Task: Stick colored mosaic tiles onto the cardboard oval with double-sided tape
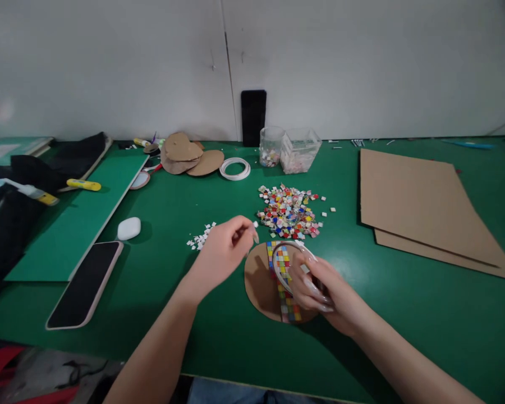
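My left hand (pixel 229 244) is closed, its thumb and forefinger pinching a small white square (pixel 255 224). My right hand (pixel 313 283) is wrapped round a thin white ring that looks like a roll of tape (pixel 276 269), held above a cardboard oval (pixel 261 280). Another small pale square (pixel 305 269) shows at the right fingers. Rows of coloured mosaic tiles (pixel 292 311) cover a band of the oval, and my right hand hides its right part. Beyond the hands lies a heap of loose mosaic tiles (pixel 288 210). Small white scraps (pixel 200 238) lie beside my left hand.
Clear containers (pixel 301 151) with tiles, a white roll (pixel 234 169) and cardboard discs (pixel 183 151) line the back. A black phone (pixel 253 118) leans on the wall. Cardboard sheets (pixel 416 202) lie right; another phone (pixel 84 286), a white case (pixel 129 228) and a green board (pixel 84 207) lie left.
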Available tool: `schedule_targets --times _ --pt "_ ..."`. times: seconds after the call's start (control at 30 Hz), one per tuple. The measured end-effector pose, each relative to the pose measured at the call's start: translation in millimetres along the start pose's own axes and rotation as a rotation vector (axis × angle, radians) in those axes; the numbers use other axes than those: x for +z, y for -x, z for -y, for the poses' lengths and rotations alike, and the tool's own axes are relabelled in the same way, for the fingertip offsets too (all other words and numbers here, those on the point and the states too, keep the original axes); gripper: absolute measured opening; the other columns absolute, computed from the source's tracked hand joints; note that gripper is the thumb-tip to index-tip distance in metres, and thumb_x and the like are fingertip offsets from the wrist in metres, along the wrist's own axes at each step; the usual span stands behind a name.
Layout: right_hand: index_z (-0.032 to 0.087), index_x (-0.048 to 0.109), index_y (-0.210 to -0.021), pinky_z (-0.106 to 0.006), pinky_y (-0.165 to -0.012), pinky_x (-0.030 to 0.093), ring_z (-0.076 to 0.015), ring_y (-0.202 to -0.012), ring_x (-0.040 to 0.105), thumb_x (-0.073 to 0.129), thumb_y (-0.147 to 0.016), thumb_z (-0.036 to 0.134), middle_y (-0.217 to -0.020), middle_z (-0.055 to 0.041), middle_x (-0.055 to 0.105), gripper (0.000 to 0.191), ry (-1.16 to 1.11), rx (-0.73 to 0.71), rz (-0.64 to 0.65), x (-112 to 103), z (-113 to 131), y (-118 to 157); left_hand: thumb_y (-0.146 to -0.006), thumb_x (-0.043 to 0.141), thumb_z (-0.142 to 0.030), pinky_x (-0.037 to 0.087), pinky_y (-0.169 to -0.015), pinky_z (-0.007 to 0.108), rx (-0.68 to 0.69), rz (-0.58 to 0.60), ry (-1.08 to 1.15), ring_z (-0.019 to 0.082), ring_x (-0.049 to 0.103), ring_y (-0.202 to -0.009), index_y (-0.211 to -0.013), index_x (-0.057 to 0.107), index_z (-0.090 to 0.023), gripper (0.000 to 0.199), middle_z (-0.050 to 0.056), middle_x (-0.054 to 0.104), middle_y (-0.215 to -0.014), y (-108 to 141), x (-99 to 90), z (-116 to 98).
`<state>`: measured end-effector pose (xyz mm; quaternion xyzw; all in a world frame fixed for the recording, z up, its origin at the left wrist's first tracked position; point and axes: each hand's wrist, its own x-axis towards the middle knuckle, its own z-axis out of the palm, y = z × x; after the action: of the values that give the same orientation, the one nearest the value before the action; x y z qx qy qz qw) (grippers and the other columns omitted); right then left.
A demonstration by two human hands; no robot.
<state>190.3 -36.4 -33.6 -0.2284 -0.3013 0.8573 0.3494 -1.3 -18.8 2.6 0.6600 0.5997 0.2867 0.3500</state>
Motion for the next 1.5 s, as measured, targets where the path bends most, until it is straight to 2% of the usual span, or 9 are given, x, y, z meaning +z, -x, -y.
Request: schedule_targets --times 0.23,0.37,0.6,0.83,0.93,1.1,1.27,1.33,1.5 --pt "0.019 0.041 -0.07 -0.018 -0.035 0.011 -0.0027 -0.033 0.01 0.054 -0.083 0.038 -0.04 0.0122 0.025 0.026 0.009 -0.011 -0.08 0 1 0 -0.081 0.044 -0.037 0.033 -0.048 0.021 -0.254 0.121 -0.189 0.011 0.049 -0.052 -0.071 0.054 -0.019 0.023 -0.002 0.053 -0.057 -6 -43.5 28" --pt "0.02 0.038 -0.066 -0.019 -0.036 0.011 -0.0028 -0.033 0.011 0.053 -0.084 0.037 -0.04 0.0119 0.025 0.03 0.022 0.003 -0.093 -2 0 -1 -0.075 0.051 -0.038 0.036 -0.05 0.022 -0.345 0.104 -0.224 0.013 0.052 -0.057 -0.076 0.057 -0.019 0.019 0.0 0.057 -0.065 -3 -60.5 38" --pt "0.021 0.036 -0.065 -0.02 -0.035 0.009 -0.0035 -0.033 0.009 0.058 -0.08 0.038 -0.039 0.0124 0.024 0.031 0.048 0.02 -0.149 1 2 -1 -0.077 0.047 -0.038 0.043 -0.063 0.025 -0.35 0.115 -0.258 0.02 0.059 -0.081 -0.086 0.064 -0.022 0.024 0.004 0.065 -0.093 -4 -70.5 53" --pt "0.02 0.037 -0.065 -0.02 -0.035 0.009 -0.003 -0.033 0.01 0.057 -0.08 0.036 -0.04 0.0122 0.026 0.03 0.027 0.018 -0.14 0 1 -2 -0.082 0.037 -0.036 0.041 -0.059 0.026 -0.441 0.116 -0.214 0.019 0.058 -0.076 -0.096 0.062 -0.022 0.032 0.006 0.064 -0.1 -4 -72.6 58" --pt "0.02 0.037 -0.065 -0.02 -0.034 0.008 -0.0029 -0.033 0.01 0.057 -0.08 0.036 -0.04 0.0122 0.025 0.03 0.032 0.021 -0.147 -1 1 -2 -0.082 0.038 -0.035 0.042 -0.061 0.026 -0.431 0.105 -0.14 0.017 0.057 -0.073 -0.102 0.058 -0.023 0.03 0.005 0.065 -0.096 -2 -71.6 57" --pt "0.02 0.04 -0.069 -0.018 -0.034 0.013 -0.0037 -0.035 0.016 0.055 -0.082 0.037 -0.043 0.0112 0.028 0.026 0.127 -0.031 -0.152 -1 -1 -1 -0.083 0.038 -0.047 0.039 -0.054 0.026 -0.394 0.009 -0.159 0.016 0.052 -0.061 -0.107 0.051 -0.022 0.037 0.004 0.063 -0.083 -3 -67.6 49" --pt "0.021 0.039 -0.067 -0.019 -0.036 0.016 -0.0047 -0.036 0.02 0.054 -0.084 0.038 -0.044 0.011 0.028 0.028 0.268 -0.102 -0.158 -2 -4 -1 -0.085 0.035 -0.051 0.029 -0.047 0.023 -0.29 -0.03 -0.196 0.011 0.04 -0.05 -0.072 0.05 -0.019 0.037 -0.002 0.045 -0.058 -7 -49.0 34" --pt "0.021 0.04 -0.065 -0.02 -0.036 0.017 -0.0053 -0.037 0.022 0.054 -0.083 0.04 -0.045 0.01 0.028 0.03 0.374 -0.171 -0.19 -2 -5 0 -0.087 0.035 -0.047 0.029 -0.05 0.022 -0.182 0.045 -0.114 0.01 0.038 -0.052 -0.065 0.044 -0.018 0.037 -0.003 0.042 -0.059 -6 -31.3 22" --pt "0.019 0.045 -0.057 -0.023 -0.043 0.029 -0.0084 -0.046 0.035 0.056 -0.082 0.036 -0.052 0.0041 0.039 0.032 0.776 -0.468 -0.354 -1 -10 3 -0.091 0.029 -0.039 0.034 -0.055 0.022 -0.009 0.256 0.228 0.009 0.038 -0.058 -0.07 0.041 -0.019 0.032 -0.004 0.04 -0.064 9 22.7 -10"
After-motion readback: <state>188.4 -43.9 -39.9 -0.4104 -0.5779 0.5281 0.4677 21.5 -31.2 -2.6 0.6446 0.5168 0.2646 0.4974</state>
